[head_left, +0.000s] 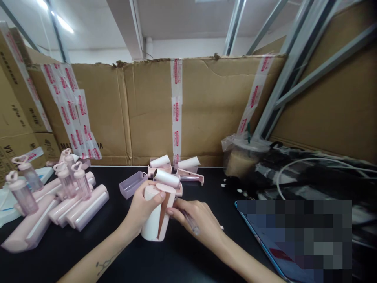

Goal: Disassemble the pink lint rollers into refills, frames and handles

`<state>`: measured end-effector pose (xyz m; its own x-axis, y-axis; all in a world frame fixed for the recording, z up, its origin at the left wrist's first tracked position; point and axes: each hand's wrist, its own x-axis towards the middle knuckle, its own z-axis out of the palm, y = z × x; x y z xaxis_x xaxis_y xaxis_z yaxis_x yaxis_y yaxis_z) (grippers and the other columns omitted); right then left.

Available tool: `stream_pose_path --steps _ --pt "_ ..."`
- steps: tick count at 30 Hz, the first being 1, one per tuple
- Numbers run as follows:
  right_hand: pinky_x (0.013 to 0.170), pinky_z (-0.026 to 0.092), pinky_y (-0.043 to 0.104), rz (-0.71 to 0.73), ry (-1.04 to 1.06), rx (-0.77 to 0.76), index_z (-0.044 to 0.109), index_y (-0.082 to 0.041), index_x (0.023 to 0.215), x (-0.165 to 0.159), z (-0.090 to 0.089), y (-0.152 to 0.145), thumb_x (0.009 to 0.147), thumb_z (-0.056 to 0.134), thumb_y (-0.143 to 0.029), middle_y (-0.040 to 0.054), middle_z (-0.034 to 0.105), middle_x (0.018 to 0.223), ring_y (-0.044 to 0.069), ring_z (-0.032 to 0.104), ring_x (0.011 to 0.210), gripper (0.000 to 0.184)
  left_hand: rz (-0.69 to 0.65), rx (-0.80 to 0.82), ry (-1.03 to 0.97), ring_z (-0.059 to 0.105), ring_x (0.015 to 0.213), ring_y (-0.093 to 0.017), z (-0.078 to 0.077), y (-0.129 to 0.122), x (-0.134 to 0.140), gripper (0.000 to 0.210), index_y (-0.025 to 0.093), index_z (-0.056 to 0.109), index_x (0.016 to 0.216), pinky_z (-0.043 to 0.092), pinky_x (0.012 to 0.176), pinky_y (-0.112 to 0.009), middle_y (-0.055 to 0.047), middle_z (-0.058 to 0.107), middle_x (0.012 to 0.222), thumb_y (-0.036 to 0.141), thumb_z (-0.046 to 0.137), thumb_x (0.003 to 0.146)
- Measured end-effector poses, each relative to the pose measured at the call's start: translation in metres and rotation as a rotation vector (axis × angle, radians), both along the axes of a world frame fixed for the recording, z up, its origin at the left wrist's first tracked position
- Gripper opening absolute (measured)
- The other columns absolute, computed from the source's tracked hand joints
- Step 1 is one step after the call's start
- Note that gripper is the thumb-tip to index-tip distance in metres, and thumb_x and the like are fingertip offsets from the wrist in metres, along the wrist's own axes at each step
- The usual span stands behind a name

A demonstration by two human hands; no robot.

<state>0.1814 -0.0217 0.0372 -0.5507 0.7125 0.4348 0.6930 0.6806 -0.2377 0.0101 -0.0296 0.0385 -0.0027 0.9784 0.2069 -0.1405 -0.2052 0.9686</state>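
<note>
My left hand (142,209) grips a pink lint-roller case with a white paper roll (155,214) in it, held upright over the black table (176,255). My right hand (196,220) touches the case's right edge with its fingertips and holds a thin clear stick (191,222) along the palm. Just behind the hands lie more pink roller holders with white rolls (168,177) and a clear purple cover (131,184).
Finished pink rollers (79,208) lie piled at the left, with small pink bottles with heart-shaped caps (70,179) among them. A cardboard wall (206,106) closes the back. An iced drink in a bag (243,155), black plastic wrap and a white cable (309,173) fill the right.
</note>
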Motion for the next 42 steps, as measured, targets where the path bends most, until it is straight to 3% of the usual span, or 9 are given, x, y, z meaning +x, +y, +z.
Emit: stream_pose_path --steps 6,9,12,17,22,25,27,32,42 --pt "0.047 0.026 0.022 -0.122 -0.007 0.035 0.062 -0.019 0.068 0.010 0.008 0.006 0.095 0.025 -0.050 0.0047 0.067 0.059 0.016 0.063 0.051 0.055 0.330 0.101 -0.192 0.054 0.052 -0.011 0.016 0.009 -0.033 0.033 0.019 0.050 0.089 0.047 0.049 -0.023 0.004 0.053 0.068 0.036 0.066 0.065" --pt "0.047 0.026 0.021 0.008 -0.162 -0.065 0.065 -0.020 0.070 0.013 0.013 0.008 0.092 0.035 -0.050 0.0035 0.067 0.059 0.016 0.064 0.055 0.048 0.374 0.217 0.023 0.057 0.058 -0.013 0.018 0.014 -0.049 0.036 0.019 0.051 0.092 0.047 0.054 -0.024 0.003 0.055 0.075 0.031 0.068 0.062" --pt "0.045 0.025 0.021 0.099 -0.309 -0.161 0.064 -0.021 0.066 0.011 0.007 0.008 0.092 0.037 -0.048 0.0022 0.067 0.056 0.016 0.065 0.053 0.047 0.340 0.310 0.280 0.057 0.068 -0.014 0.012 0.013 -0.049 0.037 0.019 0.051 0.097 0.047 0.063 -0.024 0.002 0.055 0.081 0.023 0.065 0.063" --pt "0.043 0.023 0.025 -0.069 -0.404 0.017 0.062 -0.020 0.065 0.006 -0.014 0.013 0.088 0.045 -0.048 0.0049 0.068 0.058 0.023 0.067 0.055 0.040 0.129 0.285 0.334 0.059 0.088 -0.019 0.002 0.015 -0.039 0.035 0.019 0.046 0.106 0.045 0.076 -0.029 -0.005 0.060 0.097 0.030 0.060 0.076" --pt "0.048 0.039 0.024 -0.115 -0.057 0.080 0.061 -0.020 0.072 0.013 -0.007 0.014 0.086 0.051 -0.039 0.0045 0.070 0.069 0.020 0.066 0.058 0.026 0.049 0.284 0.347 0.059 0.095 -0.021 -0.008 0.019 -0.033 0.036 0.020 0.046 0.107 0.045 0.080 -0.030 -0.006 0.061 0.101 0.036 0.060 0.078" --pt "0.070 0.050 0.026 0.036 0.351 0.026 0.060 -0.021 0.097 0.015 0.001 0.010 0.087 0.052 -0.030 0.0050 0.071 0.088 0.018 0.068 0.077 0.016 0.028 0.406 0.593 0.060 0.097 -0.023 -0.014 0.013 -0.026 0.038 0.022 0.047 0.109 0.047 0.081 -0.033 -0.006 0.062 0.103 0.037 0.062 0.077" --pt "0.079 0.051 0.027 0.166 0.503 -0.058 0.054 -0.021 0.112 0.013 0.002 0.007 0.084 0.056 -0.025 0.0050 0.069 0.098 0.017 0.067 0.086 0.029 0.031 0.591 0.812 0.059 0.099 -0.024 -0.017 0.008 -0.021 0.039 0.023 0.048 0.110 0.047 0.083 -0.036 -0.007 0.063 0.106 0.035 0.064 0.076" --pt "0.079 0.053 0.027 0.266 0.557 -0.171 0.057 -0.019 0.108 0.005 -0.003 0.003 0.076 0.060 -0.016 0.0042 0.069 0.096 0.017 0.066 0.084 0.032 0.117 0.941 1.062 0.061 0.097 -0.022 -0.022 0.000 -0.013 0.038 0.019 0.047 0.115 0.050 0.082 -0.034 -0.008 0.065 0.107 0.024 0.059 0.080" --pt "0.083 0.052 0.029 0.258 0.586 -0.252 0.053 -0.018 0.112 -0.001 -0.008 0.002 0.066 0.057 -0.005 0.0050 0.066 0.103 0.017 0.065 0.088 0.048 0.200 1.082 1.228 0.061 0.098 -0.025 -0.029 0.004 -0.014 0.036 0.012 0.049 0.116 0.052 0.082 -0.038 -0.012 0.065 0.109 0.016 0.053 0.080"
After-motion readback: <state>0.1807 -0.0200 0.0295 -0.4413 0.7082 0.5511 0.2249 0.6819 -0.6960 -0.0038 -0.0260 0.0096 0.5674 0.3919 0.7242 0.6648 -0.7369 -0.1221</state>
